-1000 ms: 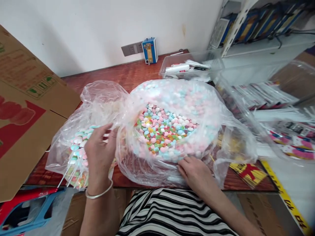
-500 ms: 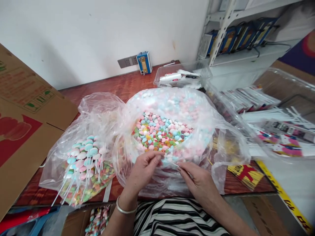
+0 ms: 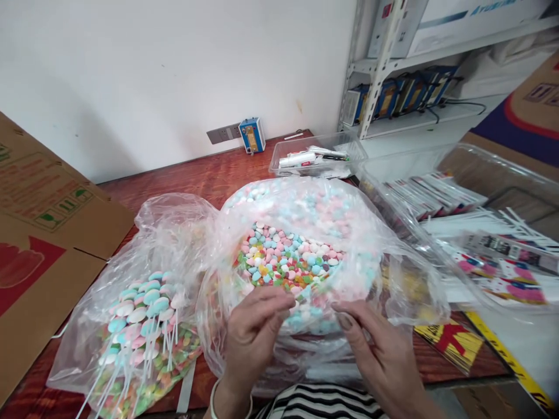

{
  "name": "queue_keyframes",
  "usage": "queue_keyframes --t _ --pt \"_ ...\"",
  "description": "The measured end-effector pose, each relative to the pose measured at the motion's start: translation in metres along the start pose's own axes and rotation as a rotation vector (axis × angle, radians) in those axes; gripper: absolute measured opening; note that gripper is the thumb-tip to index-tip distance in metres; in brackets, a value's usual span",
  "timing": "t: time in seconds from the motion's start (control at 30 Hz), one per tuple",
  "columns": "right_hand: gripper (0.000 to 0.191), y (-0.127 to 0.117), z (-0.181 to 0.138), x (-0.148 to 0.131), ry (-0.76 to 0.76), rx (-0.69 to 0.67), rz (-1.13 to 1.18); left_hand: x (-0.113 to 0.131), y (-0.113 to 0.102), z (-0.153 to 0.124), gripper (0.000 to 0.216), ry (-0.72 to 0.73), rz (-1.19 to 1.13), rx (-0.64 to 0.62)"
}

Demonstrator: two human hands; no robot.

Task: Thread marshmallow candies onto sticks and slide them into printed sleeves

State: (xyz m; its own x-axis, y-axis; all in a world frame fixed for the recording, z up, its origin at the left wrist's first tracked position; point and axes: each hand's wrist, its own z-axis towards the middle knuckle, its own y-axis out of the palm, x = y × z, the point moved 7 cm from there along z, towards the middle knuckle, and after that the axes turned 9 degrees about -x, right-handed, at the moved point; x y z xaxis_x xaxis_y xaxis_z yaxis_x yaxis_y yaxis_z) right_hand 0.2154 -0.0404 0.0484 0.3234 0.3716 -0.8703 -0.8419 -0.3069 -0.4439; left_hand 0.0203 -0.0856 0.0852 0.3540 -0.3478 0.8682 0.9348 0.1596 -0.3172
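Observation:
My left hand (image 3: 259,329) hovers over the near side of an open clear plastic bag (image 3: 358,233), its fingers bent and thumb slightly apart. My right hand (image 3: 375,349) faces it across a gap, thumb and forefinger a little apart. Nothing shows between the fingertips of either hand. Inside the bag are many small pastel candies (image 3: 279,247), pink, blue and white, with green and orange gummy-like pieces (image 3: 290,273) near the front. To the left, disc-shaped pastel lollipops (image 3: 151,299) on white sticks lie on another plastic bag holding sugary gummies (image 3: 174,349).
A cardboard box (image 3: 48,215) stands at the left. Behind the candy bag is a clear tray (image 3: 317,166) with pens and tubes. A larger clear bin (image 3: 441,250) at the right holds packets and white sticks. A small blue device (image 3: 252,135) stands by the wall.
The thin white stick at my right fingertips is no longer visible. My hands have moved apart, and the view has shifted so that the table sits lower.

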Motion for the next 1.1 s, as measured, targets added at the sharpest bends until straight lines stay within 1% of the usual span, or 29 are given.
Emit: queue_keyframes --t 0.03,0.07,0.1,0.17,0.2,0.23,0.27,0.33,0.37,0.43,0.5,0.53,0.63,0.77,0.9,1.0,1.1 --pt "0.028 0.009 0.004 0.006 0.107 -0.095 0.181 0.008 0.005 -0.001 0.042 0.076 0.049 -0.057" --pt "0.033 0.019 0.007 0.012 0.209 -0.17 0.379 0.015 0.014 -0.001 0.049 0.136 0.079 -0.141" --pt "0.036 0.028 0.01 0.016 0.299 -0.203 0.566 0.02 0.026 -0.003 0.054 0.182 0.093 -0.237" --pt "0.035 0.038 0.017 0.024 0.419 -0.158 0.849 0.026 0.051 -0.006 0.062 0.239 0.1 -0.411" --pt "0.033 0.039 0.02 0.028 0.454 -0.108 0.925 0.026 0.061 -0.007 0.064 0.249 0.115 -0.472" --pt "0.031 0.036 0.023 0.033 0.469 -0.057 0.959 0.024 0.068 -0.007 0.065 0.252 0.147 -0.5" --pt "0.031 0.031 0.026 0.038 0.463 -0.009 0.953 0.019 0.07 -0.005 0.066 0.242 0.196 -0.497" --pt "0.033 0.015 0.029 0.046 0.415 0.031 0.841 0.001 0.062 0.006 0.063 0.182 0.324 -0.422" --pt "0.036 0.008 0.03 0.049 0.391 0.01 0.742 -0.011 0.054 0.014 0.059 0.137 0.39 -0.364" --pt "0.039 -0.002 0.029 0.052 0.351 -0.081 0.497 -0.039 0.034 0.035 0.044 0.03 0.527 -0.29" --pt "0.038 -0.008 0.027 0.05 0.292 -0.149 0.267 -0.068 0.019 0.058 0.035 -0.071 0.683 -0.293" --pt "0.036 -0.009 0.027 0.048 0.256 -0.162 0.185 -0.082 0.013 0.07 0.033 -0.124 0.755 -0.294" --pt "0.035 -0.006 0.025 0.042 0.177 -0.187 0.081 -0.11 0.008 0.098 0.028 -0.229 0.902 -0.354" --pt "0.034 -0.002 0.024 0.046 0.167 -0.186 0.049 -0.122 0.023 0.118 0.024 -0.217 0.913 -0.416" --pt "0.033 -0.002 0.023 0.05 0.173 -0.205 0.048 -0.13 0.038 0.124 0.021 -0.235 0.915 -0.435" --pt "0.033 0.0 0.023 0.05 0.182 -0.236 0.055 -0.136 0.038 0.124 0.027 -0.274 0.935 -0.421" --pt "0.033 0.003 0.022 0.051 0.183 -0.257 0.053 -0.138 0.034 0.12 0.034 -0.283 0.93 -0.454"
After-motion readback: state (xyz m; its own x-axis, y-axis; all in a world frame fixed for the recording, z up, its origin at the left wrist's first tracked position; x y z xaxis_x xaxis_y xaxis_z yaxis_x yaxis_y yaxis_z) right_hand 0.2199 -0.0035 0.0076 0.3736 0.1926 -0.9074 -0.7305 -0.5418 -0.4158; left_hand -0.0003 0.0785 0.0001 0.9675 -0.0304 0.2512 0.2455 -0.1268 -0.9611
